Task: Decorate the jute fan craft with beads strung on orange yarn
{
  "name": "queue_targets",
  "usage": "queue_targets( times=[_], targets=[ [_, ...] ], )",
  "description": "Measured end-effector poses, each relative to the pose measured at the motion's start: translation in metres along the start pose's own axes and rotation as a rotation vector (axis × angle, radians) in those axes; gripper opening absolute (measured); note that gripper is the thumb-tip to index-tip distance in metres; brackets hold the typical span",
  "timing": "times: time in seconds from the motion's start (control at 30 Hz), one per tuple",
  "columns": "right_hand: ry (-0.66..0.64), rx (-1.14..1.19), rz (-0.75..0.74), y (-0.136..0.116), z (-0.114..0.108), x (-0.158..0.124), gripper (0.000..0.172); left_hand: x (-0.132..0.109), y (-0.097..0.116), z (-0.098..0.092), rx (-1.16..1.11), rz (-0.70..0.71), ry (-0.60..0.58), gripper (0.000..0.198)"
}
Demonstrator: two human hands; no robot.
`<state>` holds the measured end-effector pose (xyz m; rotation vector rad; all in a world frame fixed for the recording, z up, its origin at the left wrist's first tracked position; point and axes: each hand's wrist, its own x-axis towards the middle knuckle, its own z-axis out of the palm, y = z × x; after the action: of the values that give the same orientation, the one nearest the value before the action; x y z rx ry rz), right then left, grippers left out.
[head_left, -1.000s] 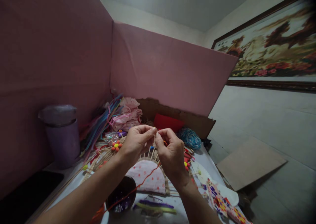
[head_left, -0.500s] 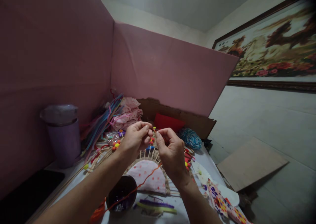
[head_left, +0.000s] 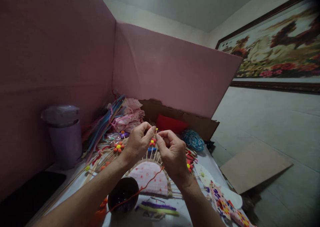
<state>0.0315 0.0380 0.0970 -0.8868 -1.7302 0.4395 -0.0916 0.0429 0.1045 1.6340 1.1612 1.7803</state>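
Observation:
My left hand [head_left: 140,138] and my right hand [head_left: 172,150] meet above the table, fingertips pinched around a thin stick with a small yellow tip [head_left: 156,129]. A strand of orange yarn [head_left: 150,183] runs up to my right palm from an orange bundle [head_left: 101,209] at lower left, crossing a dark bowl [head_left: 123,195]. Below my hands lies a half-round woven piece [head_left: 150,177] covered with pink dotted cloth, thin sticks fanning out from it. Orange-red flowers with yellow centres [head_left: 118,148] sit around it. What my curled fingers cover is hidden.
A lilac tumbler [head_left: 65,143] stands left by the pink panel [head_left: 170,66]. Behind lie colourful pipe cleaners [head_left: 105,120], pink cloth [head_left: 131,113], a red piece [head_left: 171,124] and blue yarn [head_left: 193,140]. Purple and green strips [head_left: 157,208] lie in front; floral cloth [head_left: 225,203] at right.
My left fingers have closed in beside the yellow tip, and the hand has turned slightly. The orange flower beneath shows more fully. My right hand has barely moved.

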Motion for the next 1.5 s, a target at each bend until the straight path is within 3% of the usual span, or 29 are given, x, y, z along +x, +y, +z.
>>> queue_targets(
  times=[0.23,0.47,0.63,0.93,1.23,1.33,1.5],
  targets=[
    [-0.052,0.074,0.028,-0.002,0.002,-0.002,0.013,-0.001,0.0,0.001,-0.026,-0.018,0.031,0.037],
    [-0.024,0.128,0.063,-0.002,0.002,-0.002,0.018,0.004,0.001,-0.003,-0.327,-0.243,0.125,0.046],
    [0.002,0.128,0.075,0.0,0.002,-0.001,0.018,0.003,0.004,-0.001,-0.479,-0.347,0.024,0.044],
    [-0.004,0.116,0.049,-0.002,0.001,-0.001,0.018,0.001,-0.002,0.001,-0.186,-0.156,-0.085,0.031],
    [0.029,0.196,0.062,-0.002,-0.002,-0.001,0.019,0.018,0.006,-0.023,-0.281,-0.174,0.213,0.03],
    [0.034,0.182,0.066,-0.002,0.0,-0.001,0.018,0.015,0.008,-0.021,-0.202,-0.13,0.122,0.033],
    [0.03,0.193,0.065,-0.003,-0.001,-0.001,0.017,0.007,0.012,-0.013,-0.072,-0.05,-0.2,0.018]
  ],
)
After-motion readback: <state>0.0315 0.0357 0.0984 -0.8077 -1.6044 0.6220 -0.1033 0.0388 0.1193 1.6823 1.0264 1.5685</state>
